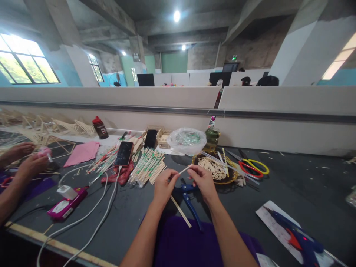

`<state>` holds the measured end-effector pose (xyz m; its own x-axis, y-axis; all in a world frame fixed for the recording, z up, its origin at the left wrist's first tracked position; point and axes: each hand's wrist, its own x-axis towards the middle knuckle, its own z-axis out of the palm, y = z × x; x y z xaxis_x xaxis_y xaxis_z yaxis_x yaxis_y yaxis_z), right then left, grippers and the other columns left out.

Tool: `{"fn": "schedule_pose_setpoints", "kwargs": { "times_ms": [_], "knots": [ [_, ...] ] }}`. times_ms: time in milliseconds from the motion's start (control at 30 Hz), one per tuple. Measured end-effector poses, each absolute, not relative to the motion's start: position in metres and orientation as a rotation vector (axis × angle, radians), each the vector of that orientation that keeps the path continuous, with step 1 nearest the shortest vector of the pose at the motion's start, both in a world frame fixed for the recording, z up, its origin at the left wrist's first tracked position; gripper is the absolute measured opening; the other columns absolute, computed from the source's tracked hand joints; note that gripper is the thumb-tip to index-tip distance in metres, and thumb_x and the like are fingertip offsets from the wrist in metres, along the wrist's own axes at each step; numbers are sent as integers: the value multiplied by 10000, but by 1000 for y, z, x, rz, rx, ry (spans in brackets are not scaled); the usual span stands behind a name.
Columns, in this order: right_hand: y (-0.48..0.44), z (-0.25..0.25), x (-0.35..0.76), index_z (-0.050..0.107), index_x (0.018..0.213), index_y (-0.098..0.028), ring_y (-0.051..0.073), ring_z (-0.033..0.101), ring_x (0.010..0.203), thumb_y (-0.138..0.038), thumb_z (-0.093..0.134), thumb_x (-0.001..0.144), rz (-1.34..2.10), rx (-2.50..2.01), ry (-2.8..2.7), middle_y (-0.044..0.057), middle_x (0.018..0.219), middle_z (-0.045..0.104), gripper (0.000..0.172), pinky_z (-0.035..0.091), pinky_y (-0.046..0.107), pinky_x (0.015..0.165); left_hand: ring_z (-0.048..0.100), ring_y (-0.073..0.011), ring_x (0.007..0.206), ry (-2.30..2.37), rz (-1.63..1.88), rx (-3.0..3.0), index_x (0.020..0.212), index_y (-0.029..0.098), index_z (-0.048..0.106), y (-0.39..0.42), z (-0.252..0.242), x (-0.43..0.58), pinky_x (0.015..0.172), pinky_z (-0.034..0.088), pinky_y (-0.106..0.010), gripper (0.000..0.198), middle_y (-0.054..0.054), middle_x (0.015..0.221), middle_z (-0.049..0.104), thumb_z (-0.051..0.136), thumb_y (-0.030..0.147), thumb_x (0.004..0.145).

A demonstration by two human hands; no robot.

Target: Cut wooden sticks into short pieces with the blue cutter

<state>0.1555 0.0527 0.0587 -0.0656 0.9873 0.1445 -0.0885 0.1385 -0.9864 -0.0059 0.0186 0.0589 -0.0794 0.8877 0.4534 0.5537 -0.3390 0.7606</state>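
My left hand (164,185) and my right hand (204,182) meet over the middle of the table, fingertips pinched on the two ends of a short thin wooden stick (184,170). Below them lies a blue hand cutter (191,209), its jaws partly hidden by my hands. Beside it, a pair of long wooden chopsticks (182,214) slants out from under my left hand. Close behind my right hand is a round basket (226,181) full of short cut sticks (213,168). Left of my left hand lies a pile of wrapped chopsticks (147,165).
Red and yellow scissors (254,168) lie right of the basket. A blue glue gun (299,237) rests at front right. White cables run from a pink power strip (68,204) to a phone (124,154). A co-worker's hands (33,163) are at far left. A partition (139,97) stands behind.
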Motion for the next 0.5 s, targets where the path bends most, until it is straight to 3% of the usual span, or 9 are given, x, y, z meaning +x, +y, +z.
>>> {"fn": "schedule_pose_setpoints", "kwargs": {
  "times_ms": [200,400,500],
  "knots": [
    [44,66,151,677,797,-159,96,499,479,-406,662,736,1196,-954,-1325,-22,581,575,254,369,187,394,602,-156,762,1381,1331,1884,895,217,667,17,56,3,722,446,-254,169,-31,852,671,534,316,865],
    [49,63,156,662,925,-174,127,570,567,-387,700,685,1228,-955,-1336,7,726,648,323,407,190,405,590,-153,717,1380,1438,1773,835,205,675,19,54,4,664,442,-244,164,-26,784,651,558,319,850],
    [52,62,162,658,881,-169,130,567,581,-411,707,684,1202,-1002,-1300,13,719,645,316,411,192,423,584,-148,713,1405,1483,1751,829,200,668,19,52,3,660,442,-241,157,-23,779,642,560,312,849]
  ]
}}
